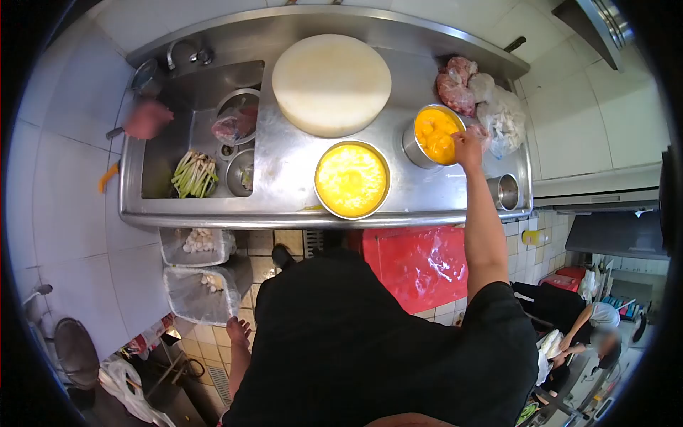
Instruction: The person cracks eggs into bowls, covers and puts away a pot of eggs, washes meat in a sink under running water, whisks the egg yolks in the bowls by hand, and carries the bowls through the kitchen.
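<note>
Head view. Black shirt (384, 334) closest to me. Right hand (468, 148) at the near side of the steel pot (410, 151) of yolks, fingers curled together; cannot tell if I pinch its rim, perhaps for steadiness. Left hand (240, 332) beside a lined bin (186, 299), fingers loosely spread. Egg bowl (388, 179) at the desk's (284, 164) front edge, presumably for reach. Steel surface, sink (185, 128) with scallions (194, 174); tiled room, co-worker (551, 300) behind.

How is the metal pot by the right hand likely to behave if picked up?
The pot would probably stay rigid, given its metal wall. It might feel heavy, and its wet-looking yellow contents could slosh if tilted.
</note>
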